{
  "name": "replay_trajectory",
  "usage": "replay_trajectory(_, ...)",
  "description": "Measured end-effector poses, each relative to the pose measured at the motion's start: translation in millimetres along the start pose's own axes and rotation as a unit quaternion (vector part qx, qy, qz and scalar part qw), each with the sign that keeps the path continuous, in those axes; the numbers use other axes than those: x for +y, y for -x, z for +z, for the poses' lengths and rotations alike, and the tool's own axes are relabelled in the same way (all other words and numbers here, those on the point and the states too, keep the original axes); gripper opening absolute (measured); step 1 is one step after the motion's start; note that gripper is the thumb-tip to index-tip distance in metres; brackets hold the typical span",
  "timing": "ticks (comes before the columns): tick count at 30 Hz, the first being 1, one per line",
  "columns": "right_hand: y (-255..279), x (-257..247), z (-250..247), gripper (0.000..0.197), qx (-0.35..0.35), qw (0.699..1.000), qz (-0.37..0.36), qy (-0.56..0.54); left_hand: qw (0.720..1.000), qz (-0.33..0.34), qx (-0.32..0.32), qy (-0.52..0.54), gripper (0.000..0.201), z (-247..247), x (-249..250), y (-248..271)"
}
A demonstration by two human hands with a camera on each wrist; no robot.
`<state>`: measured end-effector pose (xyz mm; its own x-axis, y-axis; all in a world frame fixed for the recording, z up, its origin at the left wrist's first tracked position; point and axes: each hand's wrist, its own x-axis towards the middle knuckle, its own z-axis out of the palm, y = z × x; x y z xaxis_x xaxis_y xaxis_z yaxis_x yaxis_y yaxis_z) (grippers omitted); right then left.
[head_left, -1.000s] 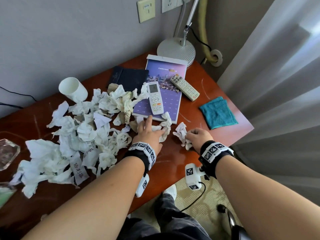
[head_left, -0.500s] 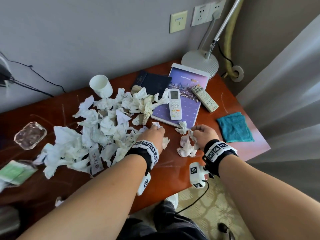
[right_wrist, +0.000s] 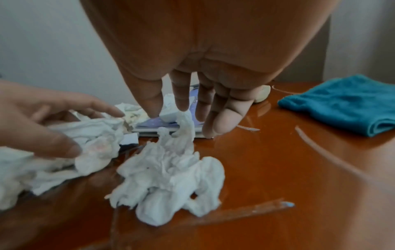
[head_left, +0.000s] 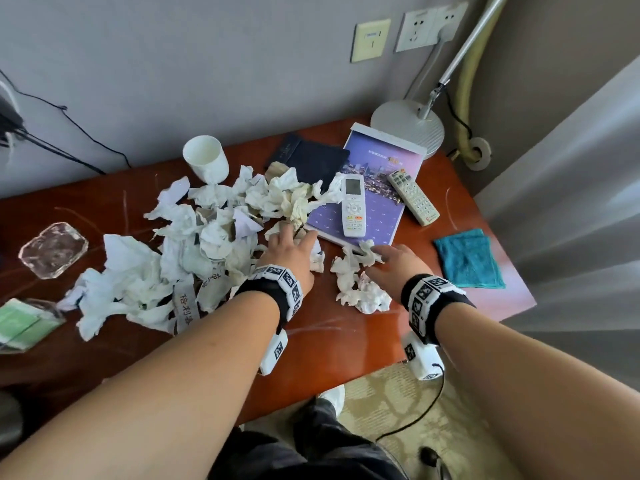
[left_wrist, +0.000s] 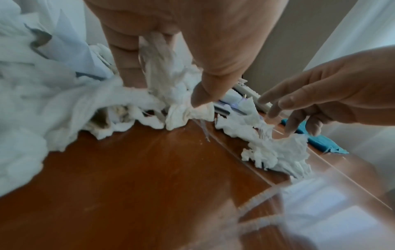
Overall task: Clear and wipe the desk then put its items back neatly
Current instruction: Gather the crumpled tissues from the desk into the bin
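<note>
Listing, relative to the purple booklet [head_left: 374, 192]: small tissue clump [head_left: 360, 285] at its near edge, directly under our right hand [head_left: 394, 268], fingers spread, empty; left hand [head_left: 291, 251], equally slack, meets the main tissue heap [head_left: 194, 251] on the table [head_left: 329, 341].

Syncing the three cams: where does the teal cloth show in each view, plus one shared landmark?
Head: teal cloth right of centre, near the desk's right edge.
Left wrist: right of centre, partly behind the right hand.
Right wrist: upper right, folded on the desk.
Shared landmark: small tissue clump, lying between the hands.
</note>
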<state>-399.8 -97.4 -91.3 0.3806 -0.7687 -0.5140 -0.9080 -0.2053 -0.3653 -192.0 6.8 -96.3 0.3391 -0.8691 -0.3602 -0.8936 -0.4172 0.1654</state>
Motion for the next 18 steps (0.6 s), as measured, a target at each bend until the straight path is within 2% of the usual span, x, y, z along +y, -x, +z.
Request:
replay_trajectory(4, 8, 7, 0, 0.089, -0.031, 0.996, -0.022, 0.076, 1.000, 0.008, -0.016, -0.006, 0.082, 12, 8, 0)
replay_trajectory(8, 16, 8, 6, 0.113, -0.056, 0.984, -0.082, 0.145, 1.000, 0.017, -0.013, -0.005, 0.069, 22, 12, -6)
replay_trajectory(12, 11, 7, 14, 0.114, -0.085, 0.969, -0.113, 0.203, 1.000, 0.015, -0.013, -0.011, 0.050, 30, 17, -13)
replay_trajectory(18, 3, -1, 29, 0.097, -0.091, 0.959, -0.146, 0.225, 1.000, 0.000, -0.028, -0.009, 0.024, 30, 14, -19)
